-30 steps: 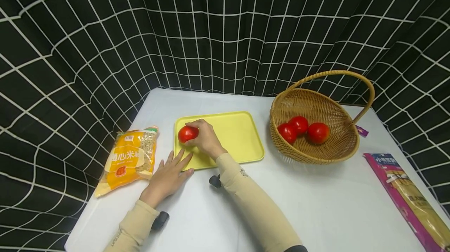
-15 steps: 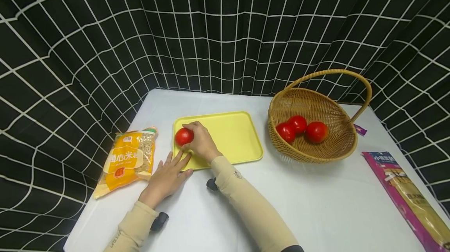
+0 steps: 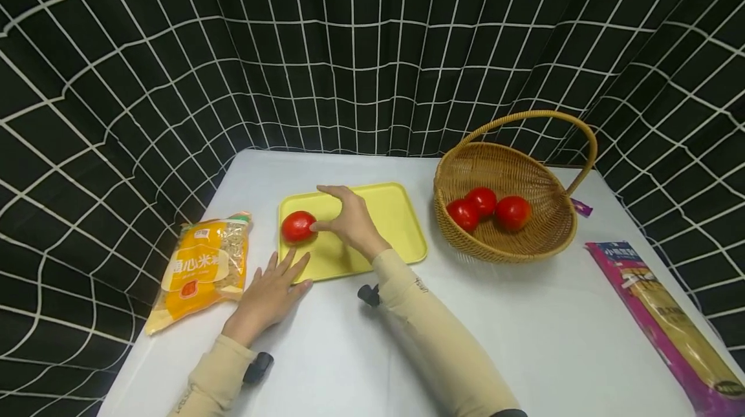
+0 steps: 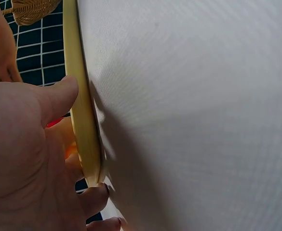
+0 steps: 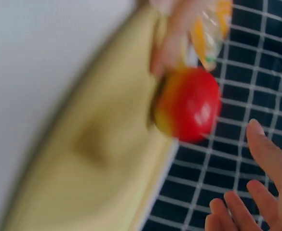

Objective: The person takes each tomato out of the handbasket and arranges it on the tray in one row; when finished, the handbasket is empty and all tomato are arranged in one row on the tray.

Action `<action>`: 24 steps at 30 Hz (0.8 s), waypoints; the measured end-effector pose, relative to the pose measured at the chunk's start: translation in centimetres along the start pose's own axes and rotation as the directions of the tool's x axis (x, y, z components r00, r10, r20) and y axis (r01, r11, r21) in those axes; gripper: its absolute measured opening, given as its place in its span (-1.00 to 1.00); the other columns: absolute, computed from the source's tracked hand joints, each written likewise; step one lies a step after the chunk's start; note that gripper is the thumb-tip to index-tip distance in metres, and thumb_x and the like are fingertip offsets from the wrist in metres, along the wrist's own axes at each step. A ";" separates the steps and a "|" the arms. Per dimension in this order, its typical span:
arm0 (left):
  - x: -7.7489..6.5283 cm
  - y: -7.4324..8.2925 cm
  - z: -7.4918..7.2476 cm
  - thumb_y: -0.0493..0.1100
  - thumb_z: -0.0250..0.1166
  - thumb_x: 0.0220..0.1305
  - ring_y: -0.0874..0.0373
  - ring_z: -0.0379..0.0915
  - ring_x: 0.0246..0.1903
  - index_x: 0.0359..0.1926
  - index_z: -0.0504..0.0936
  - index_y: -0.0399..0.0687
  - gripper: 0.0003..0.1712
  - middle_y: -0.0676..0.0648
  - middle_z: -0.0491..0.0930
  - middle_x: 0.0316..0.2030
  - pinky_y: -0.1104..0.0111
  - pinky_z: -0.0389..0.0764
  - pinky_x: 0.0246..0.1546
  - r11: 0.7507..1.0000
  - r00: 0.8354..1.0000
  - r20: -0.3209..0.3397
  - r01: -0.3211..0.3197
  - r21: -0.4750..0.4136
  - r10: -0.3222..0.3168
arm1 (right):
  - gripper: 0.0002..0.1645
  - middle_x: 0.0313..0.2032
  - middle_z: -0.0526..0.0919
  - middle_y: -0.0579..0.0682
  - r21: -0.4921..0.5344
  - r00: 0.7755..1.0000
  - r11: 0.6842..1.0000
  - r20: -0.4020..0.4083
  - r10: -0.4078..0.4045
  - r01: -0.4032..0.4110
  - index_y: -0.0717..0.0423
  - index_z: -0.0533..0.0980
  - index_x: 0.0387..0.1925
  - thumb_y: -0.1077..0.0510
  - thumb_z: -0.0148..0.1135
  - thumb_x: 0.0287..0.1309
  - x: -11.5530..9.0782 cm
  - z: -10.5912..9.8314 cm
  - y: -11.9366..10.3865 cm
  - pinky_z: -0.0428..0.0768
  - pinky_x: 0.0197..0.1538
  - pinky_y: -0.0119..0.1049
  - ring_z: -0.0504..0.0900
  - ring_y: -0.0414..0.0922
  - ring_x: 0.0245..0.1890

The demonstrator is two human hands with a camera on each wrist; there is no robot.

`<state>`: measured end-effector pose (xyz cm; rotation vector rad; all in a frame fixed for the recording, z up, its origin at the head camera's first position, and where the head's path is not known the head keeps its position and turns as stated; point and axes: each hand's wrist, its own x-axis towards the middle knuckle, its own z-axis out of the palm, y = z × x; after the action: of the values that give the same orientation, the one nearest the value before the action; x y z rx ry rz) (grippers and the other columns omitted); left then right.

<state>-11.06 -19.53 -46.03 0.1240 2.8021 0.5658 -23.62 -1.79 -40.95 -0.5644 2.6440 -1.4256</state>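
A glossy red apple (image 3: 298,227) lies at the left end of the yellow tray (image 3: 387,223). The right wrist view shows yellow on one side of the apple (image 5: 194,106). Just right of it, my right hand (image 3: 356,223) holds nothing, its thumb and fingers spread wide apart. My left hand (image 3: 270,294) rests at the tray's near left corner with fingers spread. In the left wrist view the thumb of my left hand (image 4: 20,154) touches the tray rim (image 4: 83,120), while the other fingers are partly hidden.
Right of the tray stands a wicker basket (image 3: 500,165) with a tall handle, holding three red apples (image 3: 513,213). An orange-yellow food bag (image 3: 204,268) lies on the left, and a long pink-edged package (image 3: 658,313) on the right. A gridded black curtain (image 3: 367,81) surrounds the table.
My right hand has let go of the apple and drawn back to the right, its fingers spreading. The apple stays on the tray. The left hand keeps its place; the head view has shifted slightly.
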 end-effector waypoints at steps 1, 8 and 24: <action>0.0 0.0 -0.1 0.13 0.05 0.65 -0.49 -0.28 0.65 0.68 0.17 0.05 -0.27 -0.28 -0.07 0.70 -0.47 -0.13 0.55 1.000 1.000 0.004 0.002 -0.003 -0.002 | -0.05 0.47 0.52 0.04 0.008 1.000 1.000 -0.009 0.005 -0.004 -0.04 0.50 0.46 0.17 0.70 0.02 -0.1 -1.0 -0.1 0.40 0.59 0.02 0.44 0.07 0.53; -0.2 -0.2 -0.2 0.14 0.05 0.65 -0.51 -0.27 0.64 0.69 0.14 0.04 -0.25 -0.29 -0.06 0.69 -0.49 -0.12 0.54 1.000 1.000 -0.001 -0.011 -0.005 0.011 | -0.06 0.44 0.57 0.00 0.087 1.000 0.996 0.010 -0.015 0.014 -0.08 0.52 0.46 0.15 0.71 0.02 -1.9 -9.3 -0.1 0.49 0.52 -0.04 0.53 0.11 0.44; -0.3 0.0 0.4 0.16 0.04 0.64 -0.51 -0.33 0.64 0.70 0.11 0.03 -0.23 -0.31 -0.10 0.69 -0.49 -0.17 0.54 0.999 0.999 0.007 -0.032 -0.020 0.032 | -0.11 0.39 0.63 0.03 -0.077 0.982 0.989 0.130 0.137 -0.128 -0.11 0.49 0.48 0.07 0.64 0.13 -9.7 -25.9 3.3 0.58 0.45 0.00 0.57 0.06 0.43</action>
<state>-10.70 -19.43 -46.32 0.1674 2.7912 0.5991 -21.89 23.77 -30.08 -0.4630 2.5782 -1.2200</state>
